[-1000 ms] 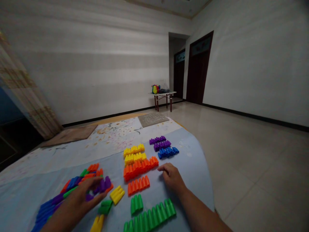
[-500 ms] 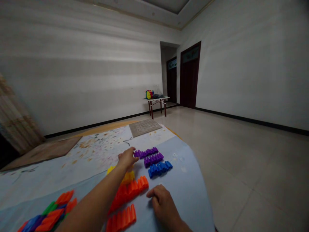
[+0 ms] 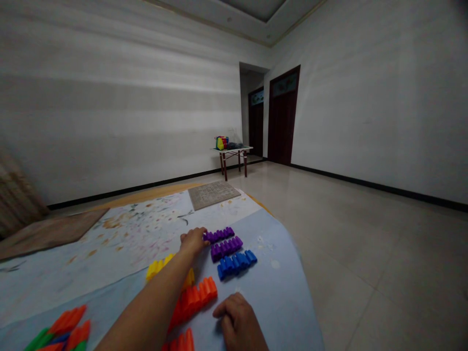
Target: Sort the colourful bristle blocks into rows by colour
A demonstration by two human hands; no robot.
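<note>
My left hand [image 3: 193, 241] reaches to the left end of the far purple row [image 3: 221, 235], its thumb and fingers closed on an end piece of ribbed plastic. Just nearer lies a second purple row [image 3: 226, 248], then a blue row [image 3: 237, 264] of similar tube-like pieces. Yellow pieces [image 3: 155, 268] are partly covered by my left forearm. My right hand [image 3: 239, 319] rests on the cloth with curled fingers and nothing visible in them. To its left are an orange row [image 3: 199, 295] and, at the bottom edge, more orange pieces [image 3: 183, 341].
Mixed orange, green and blue pieces [image 3: 66, 324] lie at lower left. A flowered cloth [image 3: 146, 222] covers the table, with a grey-brown mat [image 3: 214, 195] at its far edge and a brown mat [image 3: 51, 234] at left. Beyond stands a small table [image 3: 232, 148] carrying a colourful bag.
My left thumb and fingers have come closer together at the end of the far purple row. My right hand stays beside the orange row. The camera view has shifted slightly.
</note>
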